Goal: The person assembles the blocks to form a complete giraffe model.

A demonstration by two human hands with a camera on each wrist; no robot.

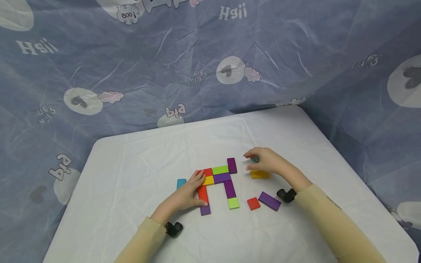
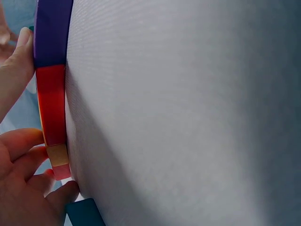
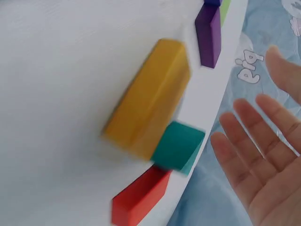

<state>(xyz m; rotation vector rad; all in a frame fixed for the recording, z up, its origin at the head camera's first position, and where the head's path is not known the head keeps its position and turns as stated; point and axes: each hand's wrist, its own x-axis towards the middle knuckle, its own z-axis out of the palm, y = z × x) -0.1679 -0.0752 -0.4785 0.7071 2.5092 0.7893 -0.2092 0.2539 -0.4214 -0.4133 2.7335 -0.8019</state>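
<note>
My left hand (image 1: 185, 193) rests at the left side of a flat block figure, its fingertips on the red block (image 1: 208, 171) and yellow block (image 1: 208, 181) at the top. In the left wrist view, the thumb lies beside the seam of a purple block (image 2: 51, 33) and a long red block (image 2: 51, 104). My right hand (image 3: 265, 165), fingers spread and holding nothing, hovers over a teal block (image 3: 178, 146) next to an orange-yellow block (image 3: 146, 99). In the head view, the hand partly hides the teal block.
Right of the figure lie a small red block (image 1: 253, 204) and a long purple block (image 1: 269, 201). A blue block (image 1: 181, 183) sits left of the figure. A dark purple block (image 1: 231, 165) touches the figure's upper right. A patterned curtain (image 1: 184, 73) hangs behind the white-covered table (image 1: 131, 164).
</note>
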